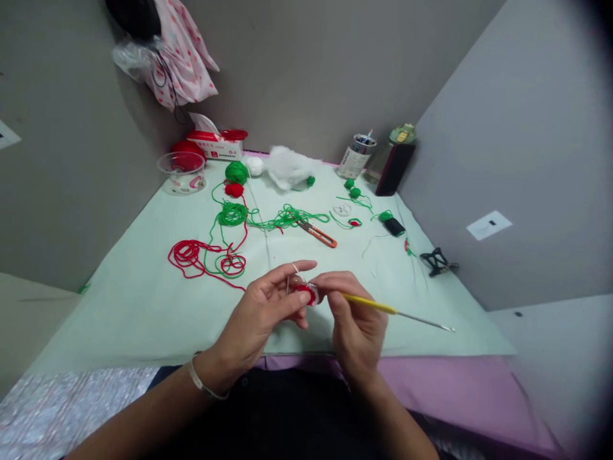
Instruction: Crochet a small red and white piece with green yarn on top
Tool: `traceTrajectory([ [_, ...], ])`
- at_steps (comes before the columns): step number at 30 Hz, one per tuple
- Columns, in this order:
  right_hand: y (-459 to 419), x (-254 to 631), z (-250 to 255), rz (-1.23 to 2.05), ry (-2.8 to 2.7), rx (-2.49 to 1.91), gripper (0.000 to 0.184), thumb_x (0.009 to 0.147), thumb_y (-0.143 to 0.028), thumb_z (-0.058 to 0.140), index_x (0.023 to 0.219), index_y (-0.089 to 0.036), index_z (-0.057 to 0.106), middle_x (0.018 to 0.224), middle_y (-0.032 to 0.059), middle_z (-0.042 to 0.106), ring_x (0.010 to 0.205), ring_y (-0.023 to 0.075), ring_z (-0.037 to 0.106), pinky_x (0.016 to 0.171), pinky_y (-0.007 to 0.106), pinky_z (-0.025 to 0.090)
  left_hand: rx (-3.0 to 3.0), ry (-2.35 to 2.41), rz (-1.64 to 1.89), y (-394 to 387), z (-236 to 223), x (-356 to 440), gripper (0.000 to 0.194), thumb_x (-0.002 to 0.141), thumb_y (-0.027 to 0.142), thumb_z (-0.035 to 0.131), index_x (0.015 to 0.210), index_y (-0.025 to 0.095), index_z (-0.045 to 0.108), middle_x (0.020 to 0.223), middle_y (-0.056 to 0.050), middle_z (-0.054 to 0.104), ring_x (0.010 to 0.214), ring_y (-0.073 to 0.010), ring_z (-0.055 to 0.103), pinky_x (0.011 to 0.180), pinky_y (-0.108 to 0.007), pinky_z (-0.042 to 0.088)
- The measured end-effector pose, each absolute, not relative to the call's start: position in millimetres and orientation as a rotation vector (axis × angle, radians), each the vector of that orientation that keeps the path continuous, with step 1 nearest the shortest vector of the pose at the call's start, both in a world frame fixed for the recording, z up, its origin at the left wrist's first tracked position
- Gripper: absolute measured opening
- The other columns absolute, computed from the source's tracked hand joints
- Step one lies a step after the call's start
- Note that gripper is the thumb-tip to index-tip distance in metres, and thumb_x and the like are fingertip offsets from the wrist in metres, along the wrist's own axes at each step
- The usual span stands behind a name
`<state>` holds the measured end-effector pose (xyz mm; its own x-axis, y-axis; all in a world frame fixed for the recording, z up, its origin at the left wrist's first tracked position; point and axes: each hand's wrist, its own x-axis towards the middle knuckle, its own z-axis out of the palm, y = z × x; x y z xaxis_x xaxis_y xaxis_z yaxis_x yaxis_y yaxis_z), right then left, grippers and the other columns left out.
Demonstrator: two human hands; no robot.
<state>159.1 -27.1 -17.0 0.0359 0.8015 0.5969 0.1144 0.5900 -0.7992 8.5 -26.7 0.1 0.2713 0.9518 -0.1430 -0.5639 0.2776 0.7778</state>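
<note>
My left hand (268,306) pinches a small red and white crochet piece (309,294) between thumb and fingers. White yarn (295,269) loops over its raised index finger. In my right hand (357,319) is a crochet hook with a yellow handle (368,303), held like a pen. The hook's near end meets the top edge of the piece, while its other metal end sticks out to the right. Both hands are above the front part of the table, close together. Fingers partly hide the piece and the working tip.
Loose red yarn (186,253) and green yarn (232,214) lie at left, with orange thread snips (318,234) beyond my hands. Farther back are a green yarn ball (236,172), white stuffing (290,167), a plastic tub (182,172), a can (355,156) and a bottle (393,156). Walls enclose the table.
</note>
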Motion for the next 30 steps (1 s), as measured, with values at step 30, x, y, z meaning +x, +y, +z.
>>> traceTrajectory([
  [30,74.8,168.4,15.5,0.571,-1.701,-0.814,0.018,0.100,-0.025,0.065,0.106,-0.026,0.082,0.091,0.0034,0.071,0.082,0.0170,0.065,0.072,0.030,0.054,0.805,0.645,1.201,72.1,21.7,5.2,0.021,0.080,0.024,0.090,0.095,0.014,0.082,0.098,-0.006,0.076,0.086,-0.0135,0.068,0.084,-0.025,0.058],
])
